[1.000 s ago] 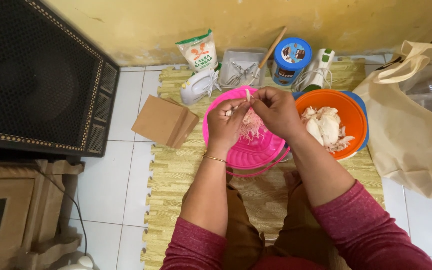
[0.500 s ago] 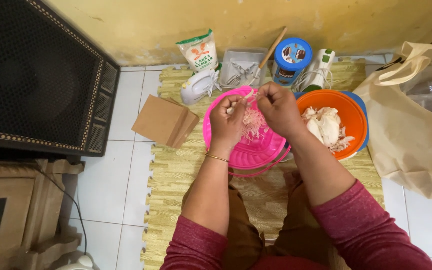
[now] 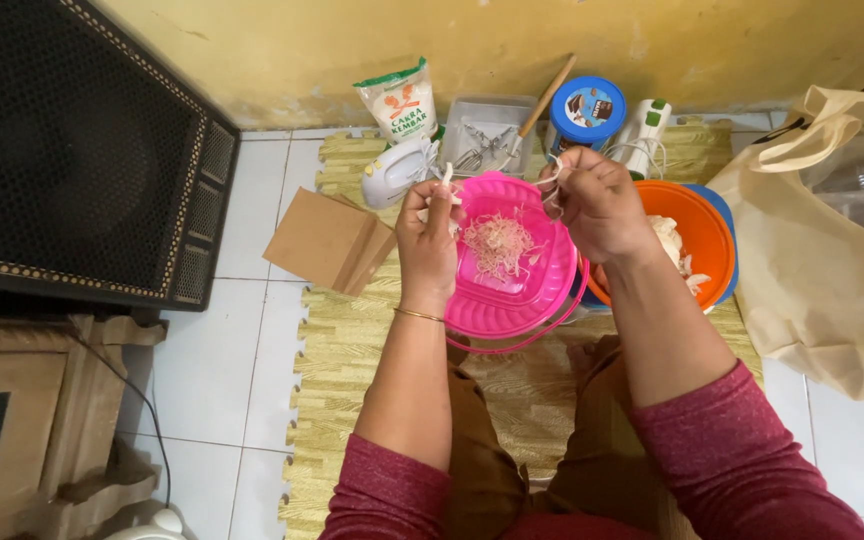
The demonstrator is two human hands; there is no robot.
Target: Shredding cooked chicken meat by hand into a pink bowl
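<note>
Our left hand (image 3: 430,225) and right hand (image 3: 592,200) each pinch soft, light meat shreds (image 3: 449,183) in closed fingers above the pink bowl (image 3: 512,285); the orange bowl (image 3: 707,240) sits at three o'clock. We judge they tear easily.

Even, soft indoor light is cast from above; only faint shadows are seen beneath the forearms. Focus is sharp at centre, while slight wide-angle bending is noted along the frame edges.
</note>
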